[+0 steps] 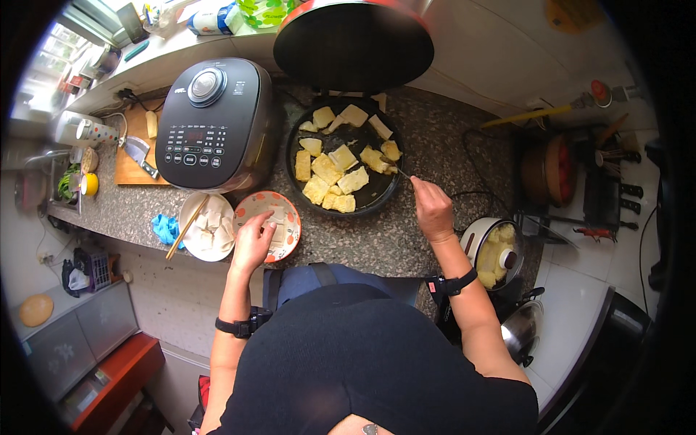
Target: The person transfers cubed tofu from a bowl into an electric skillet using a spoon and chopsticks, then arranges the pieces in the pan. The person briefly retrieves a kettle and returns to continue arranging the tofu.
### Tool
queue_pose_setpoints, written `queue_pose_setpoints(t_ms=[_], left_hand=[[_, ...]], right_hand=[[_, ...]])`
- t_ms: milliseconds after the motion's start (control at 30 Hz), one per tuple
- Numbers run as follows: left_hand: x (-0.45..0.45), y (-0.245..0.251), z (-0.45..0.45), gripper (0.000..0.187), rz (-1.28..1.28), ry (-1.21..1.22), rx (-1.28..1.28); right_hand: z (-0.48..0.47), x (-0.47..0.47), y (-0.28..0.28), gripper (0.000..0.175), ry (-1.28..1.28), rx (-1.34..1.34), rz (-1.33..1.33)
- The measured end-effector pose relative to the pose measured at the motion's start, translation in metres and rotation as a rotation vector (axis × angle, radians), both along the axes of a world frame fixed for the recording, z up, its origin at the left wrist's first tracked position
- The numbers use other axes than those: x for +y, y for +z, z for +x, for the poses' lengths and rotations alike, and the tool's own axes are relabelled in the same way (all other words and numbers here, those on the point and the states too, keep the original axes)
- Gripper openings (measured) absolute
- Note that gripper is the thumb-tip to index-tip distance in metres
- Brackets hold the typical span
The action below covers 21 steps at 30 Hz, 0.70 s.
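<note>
My right hand (434, 209) grips the handle of a metal utensil (403, 173), its far end against yellow coated pieces at the right side of a round electric griddle (290, 179). More yellow and pale pieces (328, 169) lie across the black pan. The griddle's lid (353, 46) stands raised behind. Over a patterned bowl (294, 235) my left hand (254, 239) hovers, fingers spread and apparently holding nothing; flat white slices (280, 217) lie in that bowl. Beside it, a white bowl (187, 239) holds white chunks (213, 223), with wooden chopsticks (187, 227) across its rim.
A dark multicooker (212, 125) stands left of the griddle. Behind it a kitchen knife (140, 155) lies on a wooden cutting board (128, 176). Blue crumpled material (166, 229) is beside the white bowl. At right stands a lidded pot (473, 234) with yellow pieces visible; cables cross the counter (435, 130).
</note>
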<state>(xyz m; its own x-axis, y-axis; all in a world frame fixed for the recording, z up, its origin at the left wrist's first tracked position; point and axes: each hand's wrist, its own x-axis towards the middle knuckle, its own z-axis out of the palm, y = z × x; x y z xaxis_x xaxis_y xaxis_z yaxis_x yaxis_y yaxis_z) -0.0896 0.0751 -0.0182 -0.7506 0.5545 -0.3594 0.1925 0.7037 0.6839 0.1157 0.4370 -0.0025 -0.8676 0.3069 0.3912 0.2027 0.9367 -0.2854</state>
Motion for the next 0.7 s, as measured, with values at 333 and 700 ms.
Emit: queue_pose_setpoints(t_ms=[333,700], left_hand=[[0.001,0.0,-0.001,0.036,-0.009,-0.037,0.053],[-0.004,-0.002,-0.002,0.037,-0.009,0.016,-0.001]], right_hand=[[-0.021,-0.003,-0.012,0.023,0.061,-0.048,-0.063],[-0.041,0.004,-0.013,0.021,-0.09,0.055,-0.126]])
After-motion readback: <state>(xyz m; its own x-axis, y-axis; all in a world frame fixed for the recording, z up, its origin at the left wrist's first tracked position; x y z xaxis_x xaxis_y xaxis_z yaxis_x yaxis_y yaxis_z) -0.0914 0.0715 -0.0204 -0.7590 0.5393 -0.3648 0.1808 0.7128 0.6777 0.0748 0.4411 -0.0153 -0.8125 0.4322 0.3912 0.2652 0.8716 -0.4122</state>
